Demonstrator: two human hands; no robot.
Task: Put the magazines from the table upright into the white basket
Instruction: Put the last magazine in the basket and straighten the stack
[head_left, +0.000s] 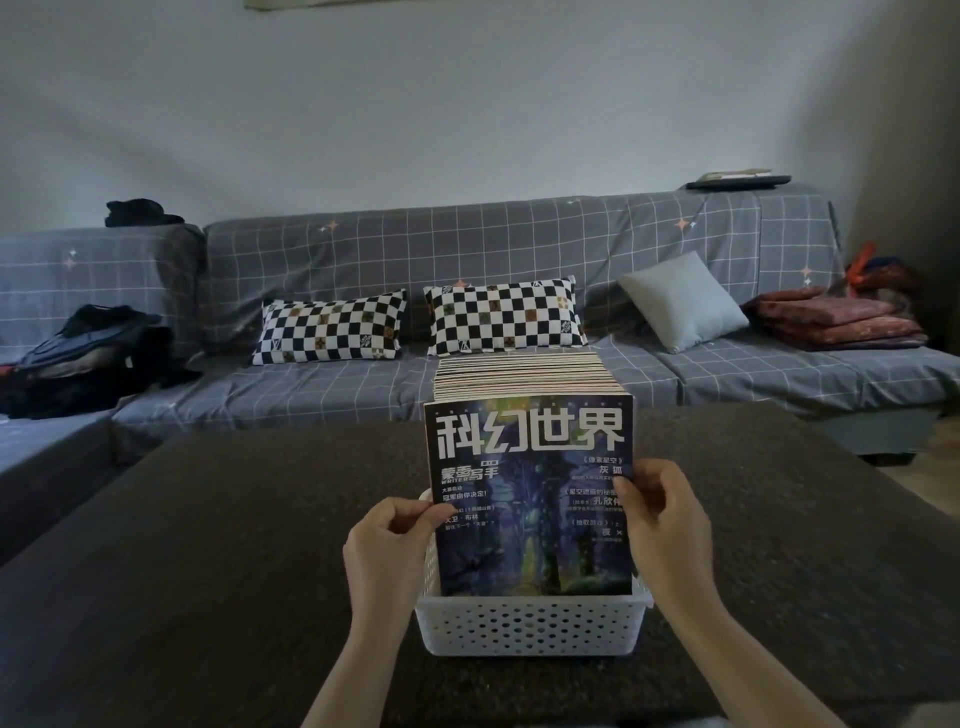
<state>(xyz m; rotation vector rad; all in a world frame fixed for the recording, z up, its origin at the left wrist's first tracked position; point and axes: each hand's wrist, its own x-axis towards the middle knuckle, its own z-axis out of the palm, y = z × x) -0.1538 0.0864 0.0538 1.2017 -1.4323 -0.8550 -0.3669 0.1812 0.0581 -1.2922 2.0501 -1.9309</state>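
Hands: left hand (387, 540) and right hand (662, 522) pinch the front magazine (530, 493) by its side edges.
Magazine: upright in the white basket (530, 626), a row of magazines (524, 371) behind it.
Basket: on the dark worktop (208, 545).
Around: grey checked sofa (467, 249) behind, with checkered pillows (332, 327).

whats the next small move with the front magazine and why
Probably release it. The front magazine already stands upright in the white basket, its lower edge below the rim, in front of the other magazines; the left hand and right hand pinch its side edges.
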